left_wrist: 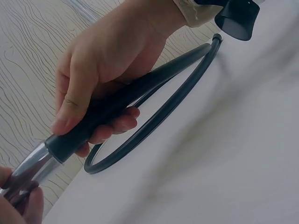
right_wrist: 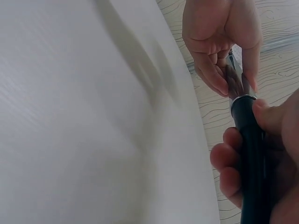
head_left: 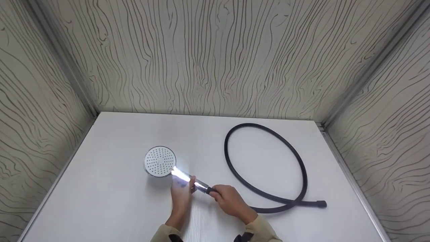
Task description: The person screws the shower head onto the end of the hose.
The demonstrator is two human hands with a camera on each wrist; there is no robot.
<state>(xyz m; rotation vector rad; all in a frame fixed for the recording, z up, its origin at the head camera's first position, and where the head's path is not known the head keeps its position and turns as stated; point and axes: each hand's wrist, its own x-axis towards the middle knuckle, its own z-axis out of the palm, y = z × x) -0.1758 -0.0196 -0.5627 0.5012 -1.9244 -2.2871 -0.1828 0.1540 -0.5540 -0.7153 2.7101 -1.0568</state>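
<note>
A shower head (head_left: 160, 161) with a round white perforated face lies tilted up at the left of the table, above its surface. My left hand (head_left: 181, 196) holds its shiny chrome handle (head_left: 202, 186), fingers and thumb about it. At the handle's lower end my right hand (head_left: 231, 201) grips the black end fitting (left_wrist: 63, 143) of a hose (head_left: 304, 174). Fitting and handle meet end to end in both wrist views; whether they are threaded together is hidden. In the right wrist view the right thumb (right_wrist: 267, 115) lies along the fitting.
The hose loops across the right half of the white table (head_left: 111, 201), crossing itself near its free end (head_left: 321, 204). Wood-grain panels (head_left: 201, 60) with grey metal corner strips (head_left: 369, 64) enclose the table at the back and sides.
</note>
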